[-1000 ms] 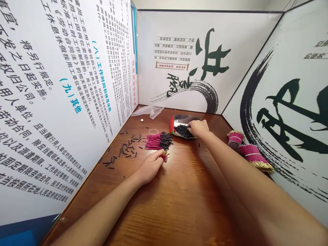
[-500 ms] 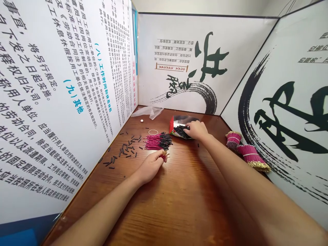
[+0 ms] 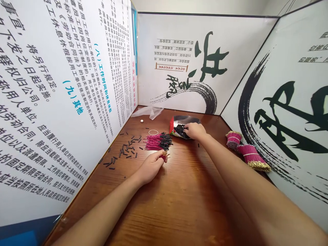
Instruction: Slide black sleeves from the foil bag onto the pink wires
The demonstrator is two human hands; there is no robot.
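My left hand (image 3: 152, 166) is closed around a small bunch of pink wires (image 3: 164, 155), whose gold-coloured metal ends stick out past the fingers. Just beyond it lies a pile of pink wires with black sleeves (image 3: 158, 141) on one end. My right hand (image 3: 195, 131) reaches into an open box (image 3: 188, 120) with a red side, which holds a heap of short black sleeves (image 3: 180, 130). Its fingertips are bent together at the heap; whether a sleeve is between them is too small to tell.
Loose black sleeves (image 3: 128, 149) lie scattered on the wooden table (image 3: 169, 205) at the left. Two banded bundles of pink wires (image 3: 252, 157) rest by the right panel. A white ring (image 3: 153, 132) and a clear plastic bag (image 3: 151, 112) lie further back. Printed panels (image 3: 179, 27) enclose the table.
My right hand has shifted slightly left and down within the box, and the sleeves there are a little disturbed. My left hand has stayed in place with its wires.
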